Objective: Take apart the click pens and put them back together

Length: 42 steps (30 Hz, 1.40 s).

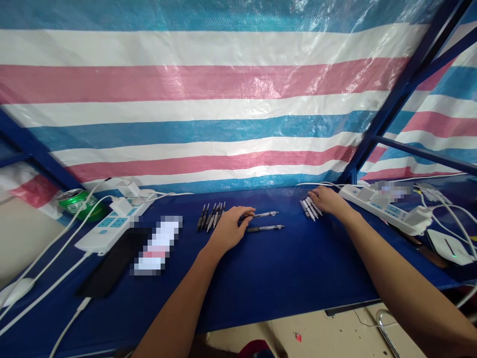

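Note:
My left hand [226, 229] is closed around the dark grip end of a clear click pen [266, 214], which points right over the blue table. A second click pen [266, 228] lies just below it, roughly parallel. Left of that hand is a row of dark and grey pen pieces [210, 218], with thin stems pointing away from me. My right hand [328, 201] has its fingers bent down onto the upper ends of several pale pen barrels [310, 209], lying side by side. Whether it pinches a single barrel is hard to make out.
On the left are a power strip [108, 228], a green can [84, 204], a black phone [112, 263] and a blurred bright screen [158, 246]. Another power strip [385, 209] with cables and a white device [449, 246] occupy the right. Striped sheeting [223, 84] hangs behind.

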Each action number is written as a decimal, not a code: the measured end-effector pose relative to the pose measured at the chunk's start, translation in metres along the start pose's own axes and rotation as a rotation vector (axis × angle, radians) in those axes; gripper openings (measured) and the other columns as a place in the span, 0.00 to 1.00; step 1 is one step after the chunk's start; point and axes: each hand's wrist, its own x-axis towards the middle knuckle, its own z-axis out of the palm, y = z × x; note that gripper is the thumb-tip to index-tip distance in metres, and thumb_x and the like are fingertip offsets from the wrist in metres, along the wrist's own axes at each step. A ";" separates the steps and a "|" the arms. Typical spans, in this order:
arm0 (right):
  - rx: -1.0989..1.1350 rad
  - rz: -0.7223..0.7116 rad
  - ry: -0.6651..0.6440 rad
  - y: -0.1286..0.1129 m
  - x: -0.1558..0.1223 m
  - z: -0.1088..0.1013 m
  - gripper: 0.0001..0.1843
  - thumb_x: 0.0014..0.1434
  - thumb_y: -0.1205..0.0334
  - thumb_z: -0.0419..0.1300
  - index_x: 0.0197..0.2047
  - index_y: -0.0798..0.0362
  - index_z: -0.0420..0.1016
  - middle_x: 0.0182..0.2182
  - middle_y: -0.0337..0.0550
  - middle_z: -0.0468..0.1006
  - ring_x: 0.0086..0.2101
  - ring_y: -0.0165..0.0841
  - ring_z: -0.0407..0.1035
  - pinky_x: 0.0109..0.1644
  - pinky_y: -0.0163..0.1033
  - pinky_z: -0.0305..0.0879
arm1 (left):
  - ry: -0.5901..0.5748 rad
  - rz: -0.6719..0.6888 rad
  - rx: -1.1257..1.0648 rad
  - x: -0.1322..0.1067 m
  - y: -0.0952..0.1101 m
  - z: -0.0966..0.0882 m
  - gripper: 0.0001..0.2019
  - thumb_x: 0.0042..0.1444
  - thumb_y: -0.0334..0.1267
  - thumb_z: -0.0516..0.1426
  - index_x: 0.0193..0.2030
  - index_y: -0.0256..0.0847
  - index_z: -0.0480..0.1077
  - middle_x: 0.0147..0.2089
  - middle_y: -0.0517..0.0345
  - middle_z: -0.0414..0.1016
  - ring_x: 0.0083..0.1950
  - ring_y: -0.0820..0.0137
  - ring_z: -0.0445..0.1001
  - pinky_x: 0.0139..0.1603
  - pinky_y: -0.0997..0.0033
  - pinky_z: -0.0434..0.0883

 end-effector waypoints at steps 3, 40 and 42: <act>-0.027 -0.032 0.002 -0.005 0.000 -0.003 0.26 0.76 0.54 0.47 0.43 0.55 0.85 0.44 0.59 0.84 0.47 0.47 0.78 0.57 0.47 0.68 | 0.003 0.005 0.005 0.000 -0.001 0.000 0.14 0.70 0.36 0.56 0.59 0.46 0.77 0.53 0.55 0.84 0.54 0.62 0.81 0.59 0.57 0.77; 1.106 -0.322 0.034 -0.163 -0.058 -0.024 0.20 0.66 0.42 0.65 0.53 0.45 0.80 0.44 0.45 0.85 0.40 0.39 0.78 0.42 0.44 0.76 | 0.068 0.077 -0.029 0.001 0.009 -0.004 0.08 0.69 0.36 0.60 0.49 0.47 0.81 0.49 0.57 0.85 0.51 0.64 0.82 0.57 0.61 0.76; 1.136 -0.298 -0.035 -0.164 -0.058 -0.024 0.21 0.70 0.40 0.59 0.52 0.46 0.79 0.39 0.44 0.84 0.36 0.38 0.78 0.38 0.43 0.75 | 0.064 0.080 -0.029 0.001 0.009 -0.004 0.08 0.69 0.37 0.60 0.50 0.47 0.81 0.49 0.56 0.84 0.51 0.63 0.81 0.58 0.61 0.76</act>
